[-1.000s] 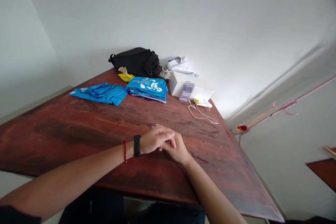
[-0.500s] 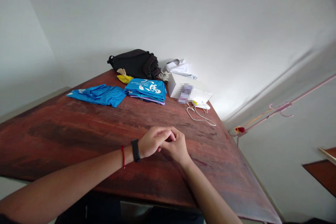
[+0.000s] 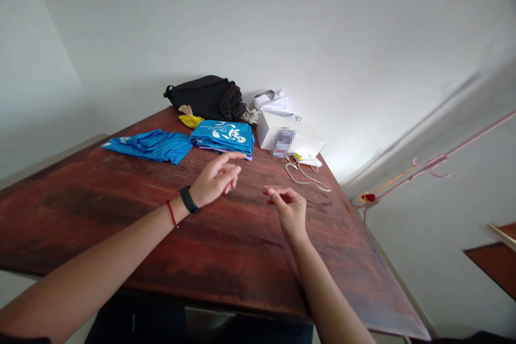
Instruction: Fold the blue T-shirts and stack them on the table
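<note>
Over the middle of the wooden table (image 3: 169, 236), my left hand (image 3: 215, 178) is raised with the index finger stretched out and the other fingers loosely bent. It wears a black wristband (image 3: 189, 200) and a red string bracelet (image 3: 172, 214). Apart from it, to the right, my right hand (image 3: 291, 208) has its fingers half bent and the thumb close to them; I see nothing held. Beyond my left hand lies a stack of folded blue shirts (image 3: 226, 135) with white print. A crumpled blue shirt (image 3: 153, 146) lies left of that stack.
A black bag (image 3: 201, 95) rests at the back near a yellow item (image 3: 189, 120). Right of the stack are a white box (image 3: 264, 131), a white cloth bag (image 3: 274, 101) and a white cable (image 3: 308, 181). A pinkish rod with hooks (image 3: 435, 162) runs along the right wall.
My hands were clasped together and have now come apart. My left hand moved up and left, towards the shirts; my right hand moved slightly right.
</note>
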The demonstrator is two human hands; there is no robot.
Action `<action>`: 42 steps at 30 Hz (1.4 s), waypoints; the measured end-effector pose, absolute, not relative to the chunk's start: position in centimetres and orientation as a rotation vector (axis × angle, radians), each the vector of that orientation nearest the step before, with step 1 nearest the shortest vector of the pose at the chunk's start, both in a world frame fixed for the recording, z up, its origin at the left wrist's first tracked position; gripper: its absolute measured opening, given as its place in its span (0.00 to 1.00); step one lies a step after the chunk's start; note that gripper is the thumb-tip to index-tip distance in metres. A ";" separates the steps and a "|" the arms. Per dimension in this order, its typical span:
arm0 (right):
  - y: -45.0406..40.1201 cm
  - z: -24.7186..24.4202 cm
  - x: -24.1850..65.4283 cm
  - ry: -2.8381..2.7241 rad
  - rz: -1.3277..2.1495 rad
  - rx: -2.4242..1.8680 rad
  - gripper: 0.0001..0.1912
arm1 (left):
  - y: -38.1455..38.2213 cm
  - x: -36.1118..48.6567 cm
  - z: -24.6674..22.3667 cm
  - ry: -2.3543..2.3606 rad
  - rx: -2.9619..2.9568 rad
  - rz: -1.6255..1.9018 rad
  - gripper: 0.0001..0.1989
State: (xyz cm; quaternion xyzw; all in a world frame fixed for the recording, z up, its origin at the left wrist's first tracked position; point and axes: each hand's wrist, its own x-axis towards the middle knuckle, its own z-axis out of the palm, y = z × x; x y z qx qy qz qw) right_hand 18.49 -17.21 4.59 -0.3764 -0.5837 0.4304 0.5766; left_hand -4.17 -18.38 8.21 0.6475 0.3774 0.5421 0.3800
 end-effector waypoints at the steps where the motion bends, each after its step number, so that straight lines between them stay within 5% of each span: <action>1: -16.6 4.4 19.0 -1.313 1.014 -0.904 0.13 | -17.2 -5.5 8.0 1.064 1.641 1.489 0.20; 5: -15.4 3.8 19.7 -1.209 1.117 -0.920 0.16 | -13.0 -11.5 5.9 1.725 1.832 1.601 0.18; 9: -15.3 3.3 19.1 -1.250 1.186 -0.911 0.18 | -11.2 -15.7 3.7 2.376 1.917 1.215 0.33; 17: -14.7 2.4 19.3 -1.271 1.244 -0.941 0.19 | -11.9 -17.5 3.4 2.689 1.719 0.535 0.34; 31: -14.8 2.4 19.1 -1.308 1.321 -0.933 0.22 | -12.4 -20.8 5.6 2.659 1.438 0.632 0.25; 42: -15.3 2.7 18.9 -1.347 1.384 -0.924 0.21 | -12.9 -19.5 7.2 2.599 1.425 1.267 0.15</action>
